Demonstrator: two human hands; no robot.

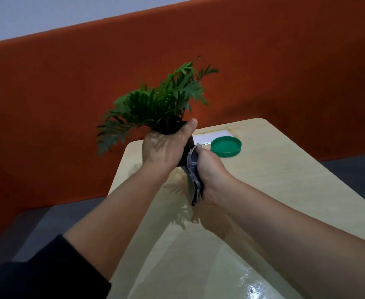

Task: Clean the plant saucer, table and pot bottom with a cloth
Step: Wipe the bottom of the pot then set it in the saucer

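Black pot (178, 128) with green plant (155, 102) is held tilted in the air above the table's (274, 180) far-left part, left hand (166, 147) curled round its side. Right hand (211, 169) grips a bunched grey cloth (193, 178) pressed against the pot bottom. Green saucer (226, 146) sits on the table just right of the pot, apart from both hands.

Head camera looks forward-down, close over the table (285, 180), seemingly tilted.

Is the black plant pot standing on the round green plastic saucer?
No: the left hand holds the black plant pot tilted in the air, while the round green plastic saucer sits apart on the table.
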